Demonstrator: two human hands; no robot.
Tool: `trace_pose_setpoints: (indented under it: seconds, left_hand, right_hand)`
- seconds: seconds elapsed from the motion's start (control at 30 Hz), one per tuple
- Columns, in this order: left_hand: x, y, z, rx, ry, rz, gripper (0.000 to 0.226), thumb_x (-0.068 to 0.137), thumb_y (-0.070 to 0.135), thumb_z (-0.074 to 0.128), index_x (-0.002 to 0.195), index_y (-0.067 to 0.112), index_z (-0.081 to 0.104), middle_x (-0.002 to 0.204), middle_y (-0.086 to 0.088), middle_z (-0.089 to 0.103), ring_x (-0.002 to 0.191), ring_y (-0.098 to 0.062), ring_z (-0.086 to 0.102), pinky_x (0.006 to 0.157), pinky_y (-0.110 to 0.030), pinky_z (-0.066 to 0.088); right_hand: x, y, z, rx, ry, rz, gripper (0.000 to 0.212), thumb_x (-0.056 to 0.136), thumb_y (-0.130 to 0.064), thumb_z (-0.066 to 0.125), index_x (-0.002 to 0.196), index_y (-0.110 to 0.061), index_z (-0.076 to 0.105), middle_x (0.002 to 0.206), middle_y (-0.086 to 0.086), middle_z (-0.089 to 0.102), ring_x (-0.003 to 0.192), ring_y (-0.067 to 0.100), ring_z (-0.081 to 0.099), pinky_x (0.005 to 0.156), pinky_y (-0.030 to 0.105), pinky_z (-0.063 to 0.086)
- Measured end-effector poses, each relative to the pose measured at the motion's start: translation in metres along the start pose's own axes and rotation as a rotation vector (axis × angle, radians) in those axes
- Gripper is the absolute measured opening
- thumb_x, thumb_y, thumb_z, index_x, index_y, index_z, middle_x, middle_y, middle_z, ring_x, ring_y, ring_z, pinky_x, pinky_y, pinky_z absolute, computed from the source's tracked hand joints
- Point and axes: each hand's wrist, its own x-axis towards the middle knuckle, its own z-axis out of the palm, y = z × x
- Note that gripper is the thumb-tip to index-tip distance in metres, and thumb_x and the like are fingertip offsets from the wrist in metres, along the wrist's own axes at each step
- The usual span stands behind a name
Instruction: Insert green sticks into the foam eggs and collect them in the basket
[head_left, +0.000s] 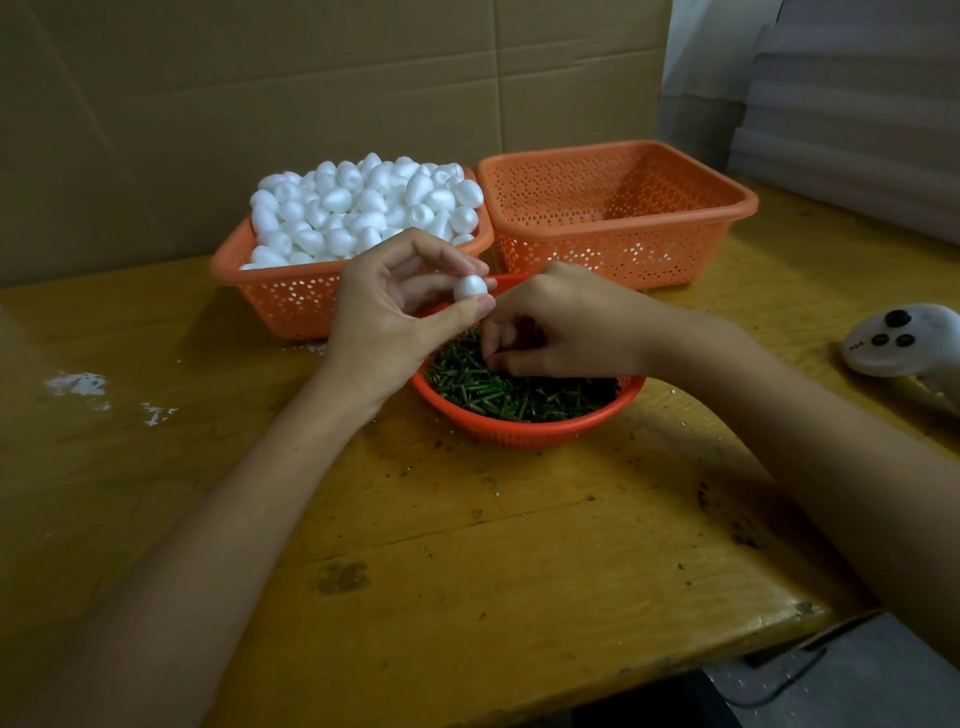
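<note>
My left hand (400, 312) pinches a white foam egg (470, 287) between thumb and fingers, just above the round orange bowl (524, 428) full of green sticks (509, 392). My right hand (561, 322) reaches into that bowl with its fingers curled down among the sticks; whether they pinch one is hidden. Behind, the left orange basket (291, 299) is heaped with foam eggs (363, 208). The right orange basket (618, 208) shows nothing inside.
A worn yellow wooden table (467, 545) carries everything. White foam crumbs (78, 384) lie at the left. A white controller (904, 343) rests at the right edge. Cardboard sheets (260, 104) stand as a wall behind the baskets.
</note>
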Motion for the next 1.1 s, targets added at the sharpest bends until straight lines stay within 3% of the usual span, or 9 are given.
trace_pose_setpoints:
  seconds: [0.2, 0.33, 0.47, 0.67, 0.93, 1.1]
  left_hand:
    - [0.0004, -0.0010, -0.0007, 0.023, 0.005, 0.007, 0.025, 0.083, -0.007, 0.084, 0.095, 0.007, 0.066, 0.109, -0.019, 0.074, 0.101, -0.032, 0.078, 0.095, -0.042, 0.061]
    - [0.0006, -0.0031, -0.0002, 0.012, 0.025, 0.002, 0.024, 0.086, -0.005, 0.082, 0.100, 0.001, 0.064, 0.113, -0.022, 0.072, 0.101, -0.031, 0.079, 0.097, -0.048, 0.061]
    - [0.0017, -0.0029, -0.0008, -0.015, 0.067, -0.002, 0.024, 0.087, 0.001, 0.084, 0.100, 0.007, 0.064, 0.112, -0.027, 0.070, 0.103, -0.038, 0.076, 0.096, -0.048, 0.062]
    - [0.0033, -0.0034, -0.0012, -0.077, 0.090, -0.014, 0.024, 0.087, 0.004, 0.084, 0.099, 0.014, 0.065, 0.103, -0.009, 0.073, 0.096, -0.023, 0.075, 0.085, -0.030, 0.060]
    - [0.0034, -0.0067, -0.0030, -0.175, 0.113, -0.044, 0.021, 0.088, 0.004, 0.082, 0.098, 0.014, 0.067, 0.092, 0.003, 0.077, 0.092, -0.015, 0.074, 0.076, -0.025, 0.058]
    - [0.0042, -0.0089, -0.0059, -0.199, 0.128, -0.057, 0.018, 0.093, 0.003, 0.077, 0.105, 0.011, 0.067, 0.094, -0.009, 0.079, 0.085, -0.023, 0.075, 0.075, -0.031, 0.059]
  right_hand:
    - [-0.0001, -0.0006, -0.0001, -0.005, -0.002, -0.002, 0.012, 0.087, -0.019, 0.077, 0.099, -0.023, 0.078, 0.087, -0.013, 0.072, 0.081, 0.005, 0.065, 0.084, 0.035, 0.052]
    - [0.0002, -0.0009, 0.0002, -0.016, 0.009, -0.002, 0.014, 0.088, -0.020, 0.076, 0.102, -0.025, 0.076, 0.087, -0.014, 0.071, 0.080, 0.003, 0.063, 0.082, 0.033, 0.051]
    - [0.0004, -0.0013, 0.0004, -0.026, 0.041, 0.013, 0.013, 0.092, -0.020, 0.073, 0.105, -0.025, 0.073, 0.083, -0.015, 0.070, 0.079, 0.003, 0.065, 0.081, 0.033, 0.052]
    - [-0.0001, -0.0019, 0.0006, -0.038, 0.071, 0.057, 0.012, 0.090, -0.021, 0.074, 0.100, -0.027, 0.069, 0.079, -0.018, 0.068, 0.080, 0.003, 0.065, 0.081, 0.036, 0.052]
    - [-0.0026, -0.0039, 0.0003, -0.095, 0.141, 0.067, 0.012, 0.084, -0.024, 0.076, 0.093, -0.025, 0.069, 0.084, -0.016, 0.069, 0.083, 0.014, 0.068, 0.078, 0.037, 0.050]
    - [-0.0054, -0.0035, -0.0021, -0.110, 0.247, 0.088, 0.011, 0.083, -0.025, 0.076, 0.090, -0.025, 0.068, 0.082, -0.015, 0.068, 0.083, 0.016, 0.070, 0.078, 0.041, 0.053]
